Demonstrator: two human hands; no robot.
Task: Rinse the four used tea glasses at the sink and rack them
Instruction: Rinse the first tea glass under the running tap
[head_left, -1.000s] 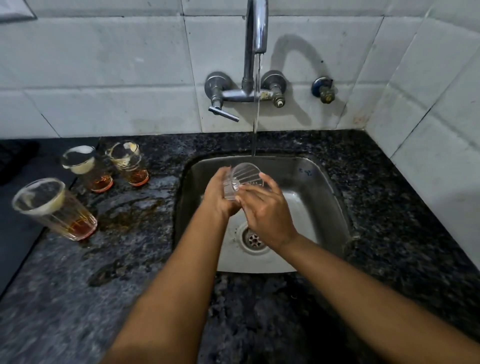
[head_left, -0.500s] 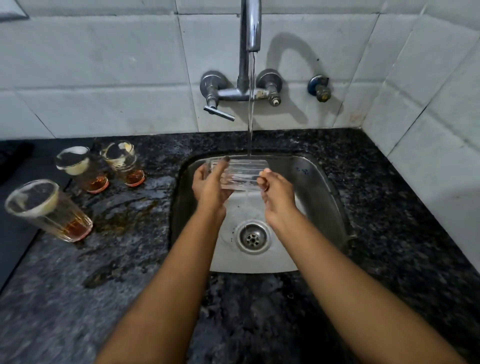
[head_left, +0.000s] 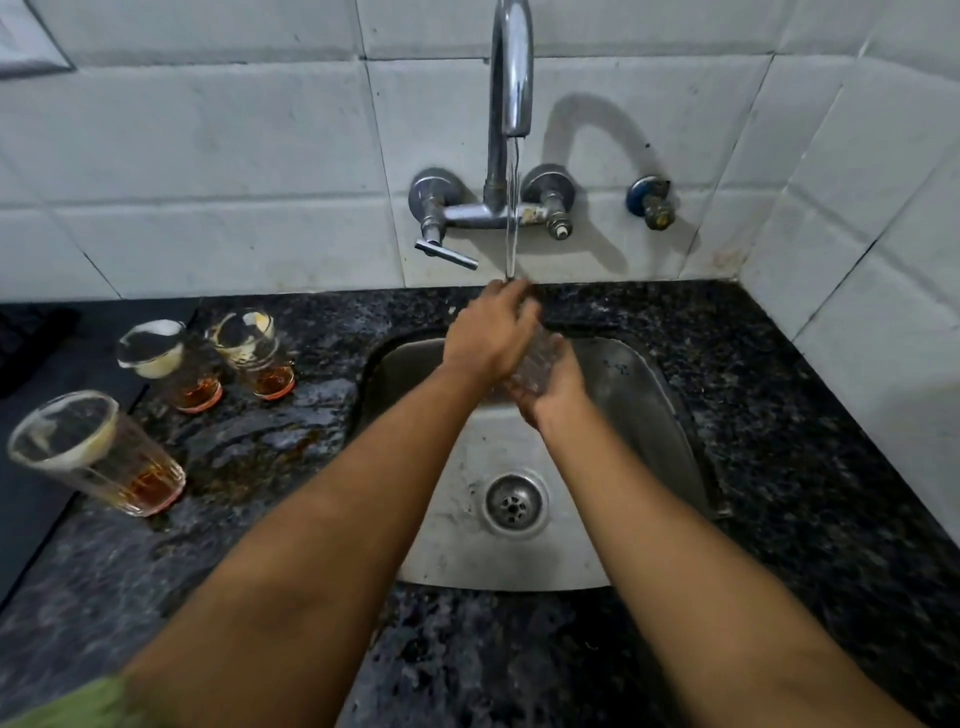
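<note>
A clear ribbed tea glass (head_left: 537, 364) is held over the steel sink (head_left: 649, 405), right under the running tap (head_left: 511, 73). My left hand (head_left: 488, 338) covers its top, and my right hand (head_left: 553, 389) cups it from below; most of the glass is hidden between them. The water stream lands on my left fingers. Three used glasses with brown tea dregs stand on the counter to the left: a near one (head_left: 98, 457), a middle one (head_left: 171, 369) and a far one (head_left: 254, 351).
The dark granite counter (head_left: 779, 441) surrounds the sink and is wet with brown spill by the glasses. The tap lever (head_left: 447, 252) and a blue wall valve (head_left: 649, 200) stick out from the white tiled wall. The drain (head_left: 514, 501) lies open below my wrists.
The glass was held sideways between both hands; now my hands have risen toward the spout, the left on top and the right underneath.
</note>
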